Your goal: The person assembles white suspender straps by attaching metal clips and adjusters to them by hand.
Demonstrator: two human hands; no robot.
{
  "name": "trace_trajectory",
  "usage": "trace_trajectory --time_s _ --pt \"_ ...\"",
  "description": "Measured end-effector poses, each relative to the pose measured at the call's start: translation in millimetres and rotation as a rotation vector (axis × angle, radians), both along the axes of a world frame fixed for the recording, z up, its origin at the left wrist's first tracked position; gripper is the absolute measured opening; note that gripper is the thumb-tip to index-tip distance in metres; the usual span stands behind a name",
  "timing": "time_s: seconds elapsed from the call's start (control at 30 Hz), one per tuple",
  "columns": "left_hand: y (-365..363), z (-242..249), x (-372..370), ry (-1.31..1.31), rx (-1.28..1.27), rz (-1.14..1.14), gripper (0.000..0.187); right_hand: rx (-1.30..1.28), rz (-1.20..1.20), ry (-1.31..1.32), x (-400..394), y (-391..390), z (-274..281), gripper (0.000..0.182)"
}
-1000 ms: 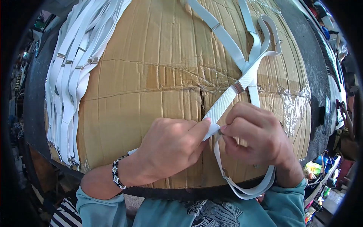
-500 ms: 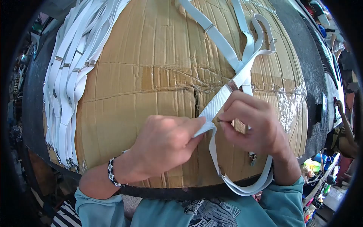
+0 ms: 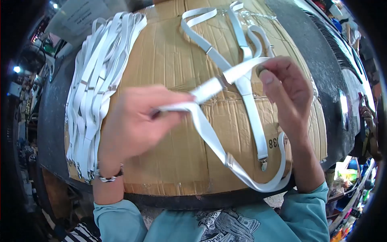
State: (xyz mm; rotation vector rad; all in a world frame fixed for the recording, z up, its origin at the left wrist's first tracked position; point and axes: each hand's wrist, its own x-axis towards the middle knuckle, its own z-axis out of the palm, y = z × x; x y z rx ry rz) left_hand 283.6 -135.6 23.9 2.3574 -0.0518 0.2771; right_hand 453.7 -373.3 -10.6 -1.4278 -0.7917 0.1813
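Note:
A pair of white elastic suspenders (image 3: pixel 250 115) lies across the cardboard, its straps crossing near the middle and a metal clip (image 3: pixel 264 164) at the lower end. My left hand (image 3: pixel 135 121), blurred, pinches one strap where it folds back. From there a loop hangs down, carrying a metal slider (image 3: pixel 229 160), and curves toward my right wrist. Raised over the cardboard, my right hand (image 3: pixel 290 88) has thumb and fingers closed at the strap's other stretch, with a small dark piece at the fingertips. Between the hands, another metal slider (image 3: pixel 223 80) sits on the taut strap.
Flattened cardboard (image 3: pixel 157 56) with tape covers the dark table (image 3: pixel 52 133). A thick bundle of white suspenders (image 3: pixel 92 84) lies along its left side. Behind that stands a whitish box (image 3: pixel 80 20). Part of another person (image 3: pixel 366 117) shows at the far right.
My left hand has moved left, pulling the strap along. My right hand has risen and turned, drawing its stretch up and right. The lower clip now lies in plain view.

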Motion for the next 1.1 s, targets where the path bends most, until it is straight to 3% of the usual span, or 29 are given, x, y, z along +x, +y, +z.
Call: trace_trajectory --time_s 0.07,0.13,0.23,0.33,0.4,0.53,0.6,0.67,0.77,1.0,1.1 --pt "10 23 0 -0.053 -0.118 0.182 0.024 0.066 -0.028 -0.005 10 -5 6 0.017" --pt "33 60 1 0.022 -0.050 0.294 0.019 0.101 -0.087 -0.005 16 -10 12 0.017" --pt "52 112 -5 -0.158 0.200 0.392 0.026 0.145 -0.132 -0.042 24 -17 22 0.015" --pt "46 184 -8 0.032 0.357 0.482 0.035 0.196 -0.170 -0.050 29 -22 26 0.014" --pt "38 196 -9 0.152 0.442 0.436 0.039 0.221 -0.155 -0.046 31 -25 28 0.014" --pt "-15 133 -2 0.150 0.702 0.130 0.030 0.152 -0.065 -0.071 27 -30 28 0.015" --pt "-37 95 20 0.478 0.635 0.069 0.030 0.059 -0.017 -0.107 15 -29 30 0.015" --pt "-50 54 27 0.489 0.660 -0.022 0.028 0.024 0.133 -0.075 -5 -24 26 0.012" --pt "-60 27 28 0.513 0.478 0.040 0.024 -0.169 0.319 0.112 -33 -19 20 0.008" --pt "-63 -14 8 0.290 0.075 0.206 0.018 -0.145 0.363 0.404 -50 -3 -17 0.014" --pt "-60 -41 -3 -0.074 0.004 0.167 0.017 -0.167 0.349 0.428 -47 -3 -16 0.013"
